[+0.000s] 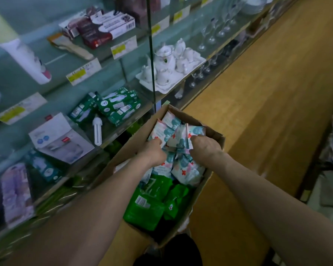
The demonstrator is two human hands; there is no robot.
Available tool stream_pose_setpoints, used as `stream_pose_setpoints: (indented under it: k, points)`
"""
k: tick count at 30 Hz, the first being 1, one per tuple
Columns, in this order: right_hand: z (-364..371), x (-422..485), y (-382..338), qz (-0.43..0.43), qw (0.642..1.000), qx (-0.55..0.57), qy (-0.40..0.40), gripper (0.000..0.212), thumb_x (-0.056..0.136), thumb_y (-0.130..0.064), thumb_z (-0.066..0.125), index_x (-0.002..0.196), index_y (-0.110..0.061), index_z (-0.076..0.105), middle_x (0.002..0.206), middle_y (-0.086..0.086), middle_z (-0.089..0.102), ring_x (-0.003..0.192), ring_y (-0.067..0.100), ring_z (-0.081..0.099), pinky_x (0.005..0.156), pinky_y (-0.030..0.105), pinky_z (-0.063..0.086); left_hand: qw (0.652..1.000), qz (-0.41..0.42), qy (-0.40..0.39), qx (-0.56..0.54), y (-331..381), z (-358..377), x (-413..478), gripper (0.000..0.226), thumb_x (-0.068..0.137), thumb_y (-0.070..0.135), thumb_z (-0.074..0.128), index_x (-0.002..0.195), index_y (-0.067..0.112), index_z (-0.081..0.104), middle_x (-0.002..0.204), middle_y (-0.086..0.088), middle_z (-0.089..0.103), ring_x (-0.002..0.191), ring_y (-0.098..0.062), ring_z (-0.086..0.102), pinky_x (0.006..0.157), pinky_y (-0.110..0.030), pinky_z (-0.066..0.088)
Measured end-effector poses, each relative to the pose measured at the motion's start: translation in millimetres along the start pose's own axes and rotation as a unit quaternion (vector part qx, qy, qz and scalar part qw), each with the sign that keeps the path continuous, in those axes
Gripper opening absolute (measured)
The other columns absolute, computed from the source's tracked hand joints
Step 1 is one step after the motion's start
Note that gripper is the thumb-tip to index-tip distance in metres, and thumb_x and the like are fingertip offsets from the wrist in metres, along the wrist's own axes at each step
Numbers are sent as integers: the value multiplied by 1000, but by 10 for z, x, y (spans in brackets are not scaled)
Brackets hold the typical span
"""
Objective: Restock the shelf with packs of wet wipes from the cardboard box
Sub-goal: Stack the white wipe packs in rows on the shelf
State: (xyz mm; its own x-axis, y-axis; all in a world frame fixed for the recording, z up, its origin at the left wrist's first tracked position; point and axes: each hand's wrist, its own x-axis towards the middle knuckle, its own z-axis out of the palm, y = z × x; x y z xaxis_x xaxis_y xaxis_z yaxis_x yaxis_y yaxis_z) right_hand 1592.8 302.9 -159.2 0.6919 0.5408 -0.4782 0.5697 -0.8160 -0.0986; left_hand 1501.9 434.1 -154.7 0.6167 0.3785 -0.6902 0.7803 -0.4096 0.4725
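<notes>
**shelfwatcher:** ok so both your hands are down in the cardboard box [216, 140], at the far end of it. Your left hand [154, 153] has its fingers curled round a couple of the white floral wet wipe packs [187, 170]. Your right hand [205, 149] is gripping a bunch more just beside it, thumb over the top. The hands are near each other, with a few packs standing up between them.

**aisle9:** yep, and the rest of those packs are piled loose in the box under your wrists, with green packs [148, 210] lying at the near end. The box is right up against the front of the glass shelf [65, 96], with wooden floor [267, 96] on its other side. On the shelf near the box's far corner you've got green cartons [121, 108] and a loose white bulb [97, 131]. A white tea set [169, 64] sits higher up. The left side's blurry and I can't read those labels.
</notes>
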Motion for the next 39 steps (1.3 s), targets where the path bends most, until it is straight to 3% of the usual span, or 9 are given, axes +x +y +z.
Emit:
stream_pose_setpoints:
  k: [5,8,11,14,20,24,29,33,39]
  points:
    - [108,474,75,50,993,107,-24,32,96,-29,53,121,-9,49,118,11,58,108,29,57,73,31,40,997,-26,-17,-66,43,178,350,50,95,17,55,142,18,39,139,-11,46,110,-27,54,92,-36,49]
    - [224,726,68,74,982,171,-38,42,93,-37,56,124,-10,47,116,12,58,106,31,57,75,32,43,989,-63,-27,-128,38,310,475,18,94,14,54,112,19,54,115,-12,58,93,-25,54,75,-30,45]
    - [323,899,52,102,965,240,-31,49,90,-38,55,130,-13,44,114,12,59,105,31,57,80,34,45,980,-92,-36,-174,-13,427,586,47,93,14,58,139,15,45,114,-10,56,102,-26,57,79,-32,49]
    - [384,976,77,115,957,263,-40,39,93,-27,52,128,-8,49,115,14,60,103,31,57,76,33,44,962,-113,-46,-243,-28,508,640,47,93,16,60,138,14,46,107,-7,56,100,-24,57,81,-34,49]
    - [359,724,331,156,849,487,-130,16,95,-10,52,105,2,57,92,19,65,71,27,63,58,32,54,818,-223,-101,-521,18,612,683,33,91,39,61,107,11,52,94,-11,59,83,-20,58,79,-38,51]
    - [333,484,438,133,838,500,-171,17,97,-14,54,101,2,57,70,16,59,49,17,57,43,23,48,716,-221,-57,-660,56,730,627,31,93,16,59,122,8,55,90,-13,61,81,-24,59,85,-37,46]
    - [374,615,503,117,965,233,-35,38,93,-42,51,110,-9,58,97,9,59,86,26,57,70,31,45,756,-209,20,-619,-78,693,626,38,96,7,51,134,3,47,108,-15,62,103,-32,60,81,-44,47]
    - [502,752,415,150,970,182,-60,67,85,-55,58,134,-12,42,124,10,51,112,30,54,87,36,45,787,-218,52,-574,-201,608,660,39,97,9,52,135,6,47,121,-16,60,99,-28,58,76,-37,48]
    - [573,858,270,196,946,258,-29,65,79,-28,73,133,-10,40,126,13,50,120,34,48,96,38,42,804,-200,115,-549,-312,553,717,42,90,7,62,131,7,52,122,-15,63,89,-26,64,48,-32,49]
